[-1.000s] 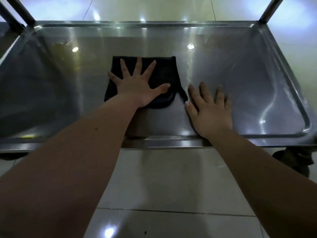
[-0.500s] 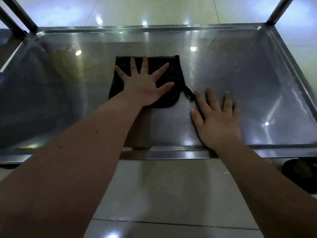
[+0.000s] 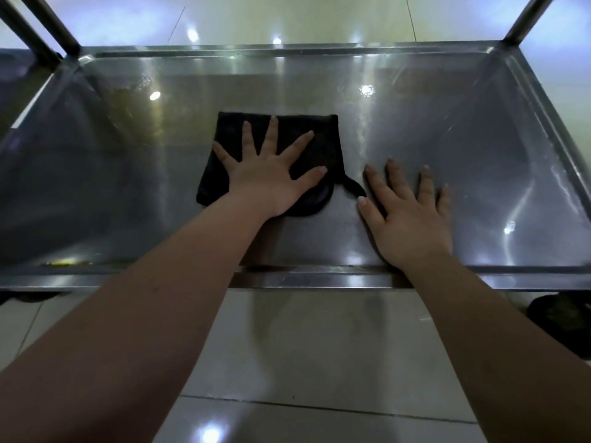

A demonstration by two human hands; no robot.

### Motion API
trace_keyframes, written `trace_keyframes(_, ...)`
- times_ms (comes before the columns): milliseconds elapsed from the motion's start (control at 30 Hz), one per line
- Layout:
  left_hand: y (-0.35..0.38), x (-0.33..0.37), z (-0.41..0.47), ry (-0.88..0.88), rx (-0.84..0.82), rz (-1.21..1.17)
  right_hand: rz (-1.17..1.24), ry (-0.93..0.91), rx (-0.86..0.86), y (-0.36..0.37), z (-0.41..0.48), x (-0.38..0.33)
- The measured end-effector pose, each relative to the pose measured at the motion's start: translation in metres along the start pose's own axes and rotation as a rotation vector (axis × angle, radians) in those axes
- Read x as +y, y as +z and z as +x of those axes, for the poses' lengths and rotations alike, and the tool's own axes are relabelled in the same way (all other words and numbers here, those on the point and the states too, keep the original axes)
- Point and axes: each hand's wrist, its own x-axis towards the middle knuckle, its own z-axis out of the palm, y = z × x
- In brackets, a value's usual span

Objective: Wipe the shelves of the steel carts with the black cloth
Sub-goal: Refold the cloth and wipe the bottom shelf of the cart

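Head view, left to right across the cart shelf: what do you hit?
Left post → cloth, with the left hand flat on top of it → right hand, flat on the bare shelf → right post.

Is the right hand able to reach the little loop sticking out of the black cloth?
Probably yes. The right hand lies flat on the steel shelf, its thumb tip next to the loop, with nothing between them. The left hand presses only the main part of the black cloth.
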Motion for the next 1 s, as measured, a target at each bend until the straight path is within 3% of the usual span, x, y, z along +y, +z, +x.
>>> trace_keyframes(200, 0.011, -0.026, -0.068, 0.064, -0.028, 0.026, 0.007, -0.006, -0.019, -0.002, 0.001, 0.000)
trace_keyframes(433, 0.017, -0.023, -0.110, -0.036, -0.071, 0.004, 0.009, -0.004, 0.000, 0.001, -0.002, -0.001)
trace_keyframes(567, 0.016, -0.012, -0.099, -0.082, -0.100, -0.018, -0.006, -0.006, 0.013, 0.002, -0.002, -0.003)
trace_keyframes(767, 0.019, 0.014, -0.062, -0.075, 0.048, -0.005, -0.009, -0.002, 0.029, 0.002, -0.003, -0.002)
trace_keyframes(1000, 0.004, 0.022, 0.009, -0.086, 0.037, -0.056, -0.009, -0.003, 0.039, 0.003, -0.002, -0.002)
